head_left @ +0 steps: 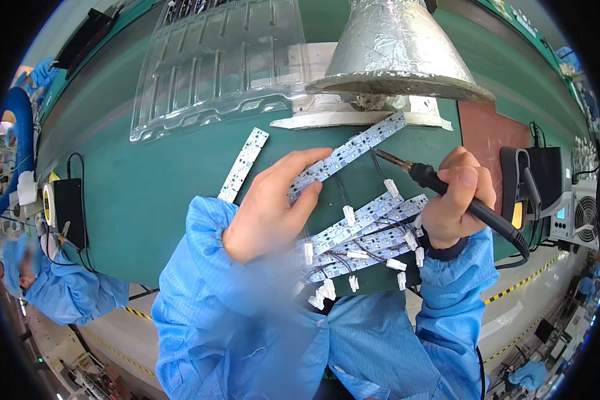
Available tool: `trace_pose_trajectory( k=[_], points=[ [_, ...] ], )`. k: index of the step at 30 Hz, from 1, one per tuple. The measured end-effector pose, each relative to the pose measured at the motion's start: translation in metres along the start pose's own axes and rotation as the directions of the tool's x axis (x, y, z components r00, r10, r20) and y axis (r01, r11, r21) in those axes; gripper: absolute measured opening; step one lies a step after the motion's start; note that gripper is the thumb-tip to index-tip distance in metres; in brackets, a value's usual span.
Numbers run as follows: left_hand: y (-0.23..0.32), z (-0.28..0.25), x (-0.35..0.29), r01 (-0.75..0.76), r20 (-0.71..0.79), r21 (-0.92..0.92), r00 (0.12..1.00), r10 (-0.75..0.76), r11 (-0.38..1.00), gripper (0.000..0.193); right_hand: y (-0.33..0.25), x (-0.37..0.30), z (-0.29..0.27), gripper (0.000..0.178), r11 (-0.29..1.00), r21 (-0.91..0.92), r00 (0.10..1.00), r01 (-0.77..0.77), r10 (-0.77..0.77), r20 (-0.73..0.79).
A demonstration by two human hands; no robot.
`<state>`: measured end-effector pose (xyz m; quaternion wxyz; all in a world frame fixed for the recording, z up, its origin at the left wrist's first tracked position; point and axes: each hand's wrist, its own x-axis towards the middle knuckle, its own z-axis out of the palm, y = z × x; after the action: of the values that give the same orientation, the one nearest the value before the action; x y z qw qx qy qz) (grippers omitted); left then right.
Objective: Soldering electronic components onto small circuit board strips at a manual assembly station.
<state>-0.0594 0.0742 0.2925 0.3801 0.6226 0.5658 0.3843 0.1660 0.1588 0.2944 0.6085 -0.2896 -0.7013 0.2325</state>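
My left hand [277, 200] pinches the near end of a long white LED circuit strip [347, 155], which slants up to the right above the green mat. In my right hand [459, 197] is a black-handled soldering iron [423, 175], its metal tip pointing left, close to the strip's lower edge; whether they touch I cannot tell. Wires with white connectors [349, 215] hang below the strip. Several more LED strips [367, 243] lie piled between my forearms, their wires and connectors spread over them. Left of my left hand lies a separate strip [245, 163].
A foil-covered fume hood [397, 50] stands at the back on a white base. Left of it is a clear plastic tray [213, 73]. A black iron holder [519, 180] sits at the right beside a white fan unit [583, 217]. At the far left, another person in blue sits.
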Motion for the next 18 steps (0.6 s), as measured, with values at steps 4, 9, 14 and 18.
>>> trace_pose_trajectory(
  k=[4,9,14,18],
  points=[
    [0.0004,0.0003,0.0004,0.002,0.0,-0.005,1.0,-0.002,1.0,0.039,0.0022,0.0007,0.0012,0.032,1.0,-0.016,1.0,-0.001,0.001,-0.019],
    [0.0006,0.0001,0.0002,0.009,0.003,-0.008,1.0,-0.009,1.0,0.039,0.0041,0.0003,0.0018,0.033,0.999,-0.029,1.0,-0.018,0.018,-0.01],
    [0.0009,0.0005,0.0004,0.011,0.001,-0.013,1.0,-0.011,1.0,0.039,0.0043,0.0003,0.0023,0.033,1.0,-0.011,1.0,-0.019,0.019,-0.007],
    [0.002,0.0004,0.0004,0.018,0.001,-0.006,1.0,-0.018,1.0,0.039,0.0063,-0.0011,0.0014,0.033,0.999,-0.014,1.0,-0.029,0.029,-0.009]
  ],
)
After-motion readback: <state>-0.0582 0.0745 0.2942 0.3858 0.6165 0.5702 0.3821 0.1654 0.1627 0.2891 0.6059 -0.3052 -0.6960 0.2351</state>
